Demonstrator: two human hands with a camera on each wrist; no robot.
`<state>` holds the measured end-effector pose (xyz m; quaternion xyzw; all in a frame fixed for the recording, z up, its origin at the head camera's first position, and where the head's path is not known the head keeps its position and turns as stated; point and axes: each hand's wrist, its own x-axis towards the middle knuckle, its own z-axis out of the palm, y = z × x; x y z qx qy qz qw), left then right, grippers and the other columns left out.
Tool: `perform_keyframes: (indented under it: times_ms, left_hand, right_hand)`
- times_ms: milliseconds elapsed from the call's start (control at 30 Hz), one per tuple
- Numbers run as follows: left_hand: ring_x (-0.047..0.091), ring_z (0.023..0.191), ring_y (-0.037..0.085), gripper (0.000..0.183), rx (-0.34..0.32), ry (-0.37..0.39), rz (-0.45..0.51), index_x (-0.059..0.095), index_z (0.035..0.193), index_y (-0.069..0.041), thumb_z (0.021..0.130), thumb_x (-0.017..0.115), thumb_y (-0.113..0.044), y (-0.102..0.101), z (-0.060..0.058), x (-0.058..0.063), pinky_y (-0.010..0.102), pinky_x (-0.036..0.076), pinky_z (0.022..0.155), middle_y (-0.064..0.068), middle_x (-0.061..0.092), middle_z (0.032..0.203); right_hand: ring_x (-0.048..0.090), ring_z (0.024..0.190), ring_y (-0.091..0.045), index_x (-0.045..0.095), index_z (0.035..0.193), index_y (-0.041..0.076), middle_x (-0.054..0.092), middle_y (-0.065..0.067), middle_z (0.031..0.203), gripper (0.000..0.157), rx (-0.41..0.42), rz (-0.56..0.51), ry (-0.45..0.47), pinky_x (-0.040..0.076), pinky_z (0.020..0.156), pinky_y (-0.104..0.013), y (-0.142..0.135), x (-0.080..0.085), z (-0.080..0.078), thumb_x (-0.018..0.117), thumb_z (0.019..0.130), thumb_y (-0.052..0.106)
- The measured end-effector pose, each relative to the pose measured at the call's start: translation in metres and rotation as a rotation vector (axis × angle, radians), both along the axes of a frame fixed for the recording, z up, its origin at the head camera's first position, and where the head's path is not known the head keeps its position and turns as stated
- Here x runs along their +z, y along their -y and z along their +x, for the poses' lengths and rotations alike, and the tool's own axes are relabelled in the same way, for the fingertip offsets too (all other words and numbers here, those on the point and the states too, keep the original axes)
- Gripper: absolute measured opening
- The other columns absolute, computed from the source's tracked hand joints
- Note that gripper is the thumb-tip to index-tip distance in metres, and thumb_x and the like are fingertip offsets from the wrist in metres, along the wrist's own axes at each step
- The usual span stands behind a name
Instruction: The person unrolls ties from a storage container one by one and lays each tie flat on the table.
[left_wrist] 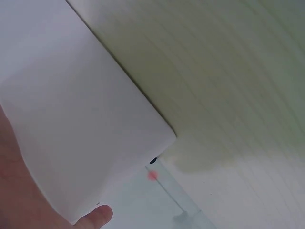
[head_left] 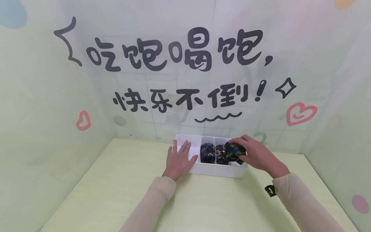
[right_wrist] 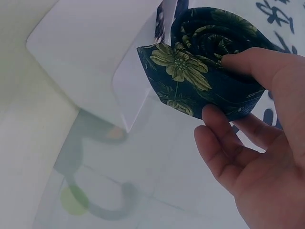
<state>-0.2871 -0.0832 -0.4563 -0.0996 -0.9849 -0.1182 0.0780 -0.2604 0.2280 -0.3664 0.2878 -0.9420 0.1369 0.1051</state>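
Note:
My right hand (head_left: 258,155) pinches a rolled necktie (right_wrist: 183,71) between thumb and fingers. The tie is dark with yellow-green flowers, and its pointed end hangs loose from the coil. It overlaps the right end of a white divided box (head_left: 214,170) in the head view. Two more rolled floral ties fill the middle compartments: a dark one (head_left: 207,153) and a browner, busier one (head_left: 222,155). At the box's left end, my left hand (head_left: 177,161) lies over the front edge with fingers spread. In the left wrist view the box wall (left_wrist: 90,124) hides most of that hand.
The box stands on a pale yellow-green table (head_left: 139,193), close to the back wall hanging (head_left: 162,129) with large dark lettering. Side panels (head_left: 43,145) rise left and right. A small black tag (head_left: 271,190) is at the right sleeve cuff.

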Motion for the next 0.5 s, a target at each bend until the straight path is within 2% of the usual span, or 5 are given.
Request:
perform_keyframes:
  times_ms: [267, 500]
  left_hand:
    - [0.013, 0.158, 0.045, 0.071, 0.003, -0.008, 0.006, 0.036, 0.159, -0.017, 0.102, 0.040, -0.059, -0.001, 0.001, -0.001, 0.062, 0.018, 0.124, -0.002, 0.033, 0.168]
    - [0.014, 0.158, 0.045, 0.071, 0.000, -0.009, 0.004, 0.036, 0.159, -0.017, 0.102, 0.040, -0.059, -0.001, 0.002, 0.001, 0.063, 0.019, 0.123, -0.001, 0.033, 0.167]
  right_hand:
    - [0.062, 0.087, -0.014, 0.059, 0.136, 0.023, 0.061, -0.008, 0.120, 0.062, 0.049, -0.042, -0.030, 0.057, 0.072, -0.029, 0.017, 0.000, 0.020, 0.082, 0.081, 0.006]
    - [0.062, 0.086, -0.015, 0.060, 0.133, 0.023, 0.060, -0.007, 0.117, 0.064, 0.065, -0.106, -0.046, 0.055, 0.065, -0.022, 0.030, -0.002, 0.034, 0.085, 0.077, 0.005]
